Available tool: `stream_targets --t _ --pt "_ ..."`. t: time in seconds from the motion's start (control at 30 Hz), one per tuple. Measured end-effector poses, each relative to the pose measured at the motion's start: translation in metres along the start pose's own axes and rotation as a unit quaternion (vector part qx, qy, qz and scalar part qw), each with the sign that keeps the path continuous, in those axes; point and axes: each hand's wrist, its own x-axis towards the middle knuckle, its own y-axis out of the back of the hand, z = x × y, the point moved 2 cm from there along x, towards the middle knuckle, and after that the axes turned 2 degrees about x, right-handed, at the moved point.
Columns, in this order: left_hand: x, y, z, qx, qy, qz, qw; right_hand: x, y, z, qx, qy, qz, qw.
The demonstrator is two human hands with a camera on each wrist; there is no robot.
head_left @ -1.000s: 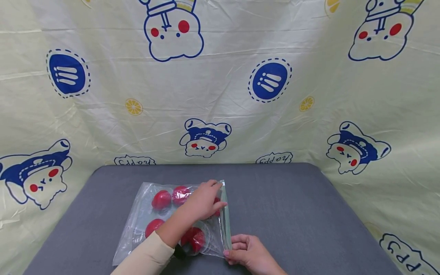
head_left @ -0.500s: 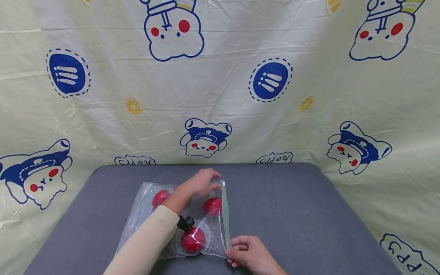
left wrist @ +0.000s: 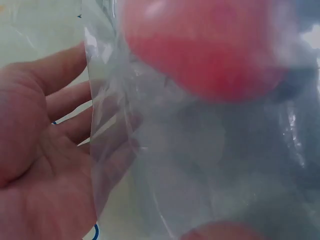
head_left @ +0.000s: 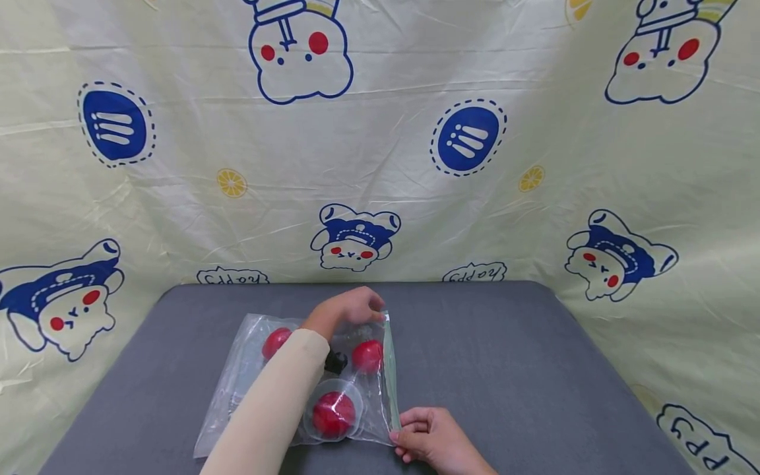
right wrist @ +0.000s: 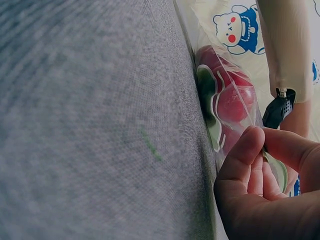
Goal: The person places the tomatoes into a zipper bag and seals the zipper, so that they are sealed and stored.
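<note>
A clear zip bag [head_left: 240, 359] with a pale green strip along its right side lies on the grey table, holding several red round fruits [head_left: 367, 356]. My right hand [head_left: 438, 437] pinches the near corner of that strip between thumb and fingers. Over the far corner is my left hand [head_left: 355, 306], fingers bent down by the strip's end. In the left wrist view, the fingers of the left hand [left wrist: 45, 135] stretch loosely behind the transparent plastic, a fruit [left wrist: 210, 55] beside them. A pale ring [head_left: 359, 389] surrounds the nearest fruit. The left forearm hides part of the bag.
The grey table [head_left: 505, 369] reaches out to the right of the bag. Behind it hangs a pale curtain [head_left: 380, 158] printed with cartoon bears. A black wrist device [head_left: 336, 361] sits at the left wrist, above the bag.
My left hand has moved away from me, from above the bag's middle to the far end of the strip. The right hand has kept its pinch at the near corner.
</note>
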Motion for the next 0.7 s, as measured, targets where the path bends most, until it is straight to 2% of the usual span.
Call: stream_targets --t 0.23,0.7 --pt "0.0049 -0.0009 -0.0014 -0.009 0.003 -0.028 0.9996 0.0002 0.0006 0.0006 -0.005 -0.007 0.004 1.0" --pt "0.007 0.0022 -0.0034 -0.021 -0.019 -0.032 0.9991 -0.0005 0.0025 0.0018 -0.015 -0.017 0.006 0.9997"
